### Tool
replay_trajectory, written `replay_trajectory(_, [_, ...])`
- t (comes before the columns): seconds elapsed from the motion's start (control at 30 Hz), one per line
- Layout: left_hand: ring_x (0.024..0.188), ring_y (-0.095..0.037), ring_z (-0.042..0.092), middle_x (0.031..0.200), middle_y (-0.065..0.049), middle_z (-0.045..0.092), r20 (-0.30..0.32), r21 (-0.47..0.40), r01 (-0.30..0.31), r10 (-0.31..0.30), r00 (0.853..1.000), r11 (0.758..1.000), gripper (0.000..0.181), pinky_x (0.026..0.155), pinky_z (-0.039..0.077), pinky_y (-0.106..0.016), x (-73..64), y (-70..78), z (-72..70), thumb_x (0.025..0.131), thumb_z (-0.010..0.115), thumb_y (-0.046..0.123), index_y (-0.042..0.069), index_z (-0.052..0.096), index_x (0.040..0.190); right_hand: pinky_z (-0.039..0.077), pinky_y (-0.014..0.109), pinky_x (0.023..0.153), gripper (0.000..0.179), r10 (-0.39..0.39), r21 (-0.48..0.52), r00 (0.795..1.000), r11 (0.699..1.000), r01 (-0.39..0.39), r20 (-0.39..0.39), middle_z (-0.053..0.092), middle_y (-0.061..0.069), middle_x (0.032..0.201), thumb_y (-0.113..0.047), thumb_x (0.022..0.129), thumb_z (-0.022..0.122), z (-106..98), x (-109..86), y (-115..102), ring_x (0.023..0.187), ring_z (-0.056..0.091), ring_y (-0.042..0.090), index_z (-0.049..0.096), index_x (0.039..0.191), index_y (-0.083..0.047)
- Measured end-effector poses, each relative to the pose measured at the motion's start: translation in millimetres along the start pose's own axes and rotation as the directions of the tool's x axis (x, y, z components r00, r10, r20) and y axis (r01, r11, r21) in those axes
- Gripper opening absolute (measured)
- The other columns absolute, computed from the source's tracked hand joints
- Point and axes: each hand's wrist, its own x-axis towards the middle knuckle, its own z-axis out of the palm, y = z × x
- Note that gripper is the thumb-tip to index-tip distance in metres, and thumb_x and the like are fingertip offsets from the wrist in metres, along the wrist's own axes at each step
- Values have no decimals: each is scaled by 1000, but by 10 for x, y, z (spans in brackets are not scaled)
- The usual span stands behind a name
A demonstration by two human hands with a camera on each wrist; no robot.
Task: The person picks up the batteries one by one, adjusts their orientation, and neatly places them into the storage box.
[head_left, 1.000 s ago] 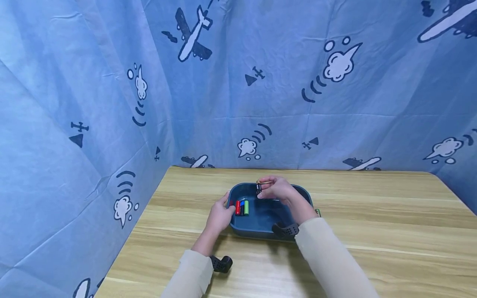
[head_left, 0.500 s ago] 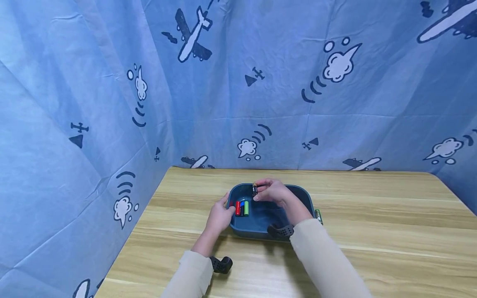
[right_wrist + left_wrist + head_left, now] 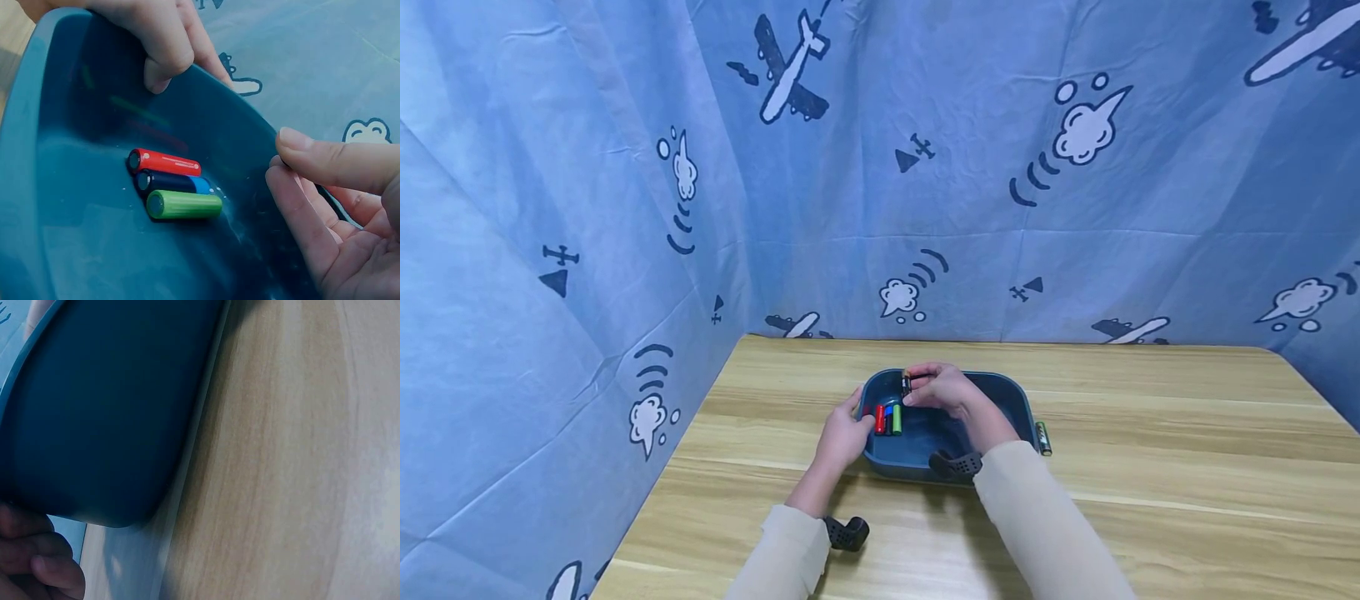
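Note:
A dark blue plastic bin stands on the table. At its left end my left hand grips the rim, thumb inside and fingers outside, as the right wrist view shows. Over the back left part of the bin my right hand pinches a dark battery with a copper-coloured end between thumb and fingertips; the right wrist view mostly hides it behind the fingers. On the bin floor lie a red battery, a black and blue battery and a green battery, side by side.
A green and dark battery lies on the wooden table just outside the bin's right end. A blue curtain with airplane prints hangs behind the table and along its left. Black camera mounts sit at both wrists.
My right hand has moved left with the pinched battery, closer above the row of batteries. The battery outside the bin now shows fully. My left hand has stayed at the rim.

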Motion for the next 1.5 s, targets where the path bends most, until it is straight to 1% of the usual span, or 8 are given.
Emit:
replay_trajectory(0.33, [43,-13,41,62,-7,47,-4,8,-12,12,1000,1000,56,47,40,-24,9,2,-12,90,52,15,17,35,144,53,34,74,50,15,-4,1000,1000,-15,-22,58,15,99,14,70,70,40,32,33,78,62,19,55,117,2])
replay_trajectory(0.5, [44,-15,43,69,-9,50,0,12,-3,3,1000,1000,56,48,40,-24,5,-3,-4,91,53,16,18,35,144,53,36,74,51,17,-25,1000,1000,-18,-10,59,14,95,14,70,70,62,51,74,75,63,19,56,118,2])
replay_trajectory(0.73, [43,-14,43,67,-9,49,-7,17,-12,13,1000,1000,56,48,41,-25,10,-2,-2,90,53,16,17,36,144,53,36,75,53,32,-69,999,997,-32,2,59,15,96,11,70,72,60,46,84,76,65,21,57,120,1])
replay_trajectory(0.9, [43,-15,44,71,-9,51,-10,20,-14,15,1000,1000,56,48,41,-25,18,-5,6,90,54,16,17,36,144,53,36,73,51,36,-88,999,995,-36,2,59,13,89,10,70,73,62,48,84,74,65,21,58,118,1])
replay_trajectory(1.13, [44,-14,43,86,-16,56,-10,17,-1,2,1000,1000,56,48,41,-24,14,-3,9,91,53,16,18,36,144,54,37,71,48,51,-117,999,992,-49,14,60,11,81,11,70,73,54,56,129,69,64,20,58,115,2])
replay_trajectory(1.23, [44,-14,43,83,-13,54,-7,10,3,-3,1000,1000,56,49,41,-25,12,0,8,91,53,17,18,36,144,54,37,70,48,50,-127,999,991,-47,20,61,11,80,11,69,72,53,59,143,68,63,19,57,114,3])
replay_trajectory(1.33, [44,-14,43,74,-11,50,-2,6,3,-3,1000,1000,56,49,41,-25,11,-2,4,91,53,17,18,35,144,54,37,69,47,45,-154,998,987,-40,33,60,10,78,13,69,72,52,52,145,67,63,19,56,113,4])
replay_trajectory(1.5, [44,-14,43,72,-11,49,-1,4,1,-1,1000,1000,56,49,41,-25,13,-12,0,91,53,17,18,36,144,54,36,65,47,66,-207,997,977,-56,39,58,10,77,12,69,72,55,34,141,64,62,19,55,112,2])
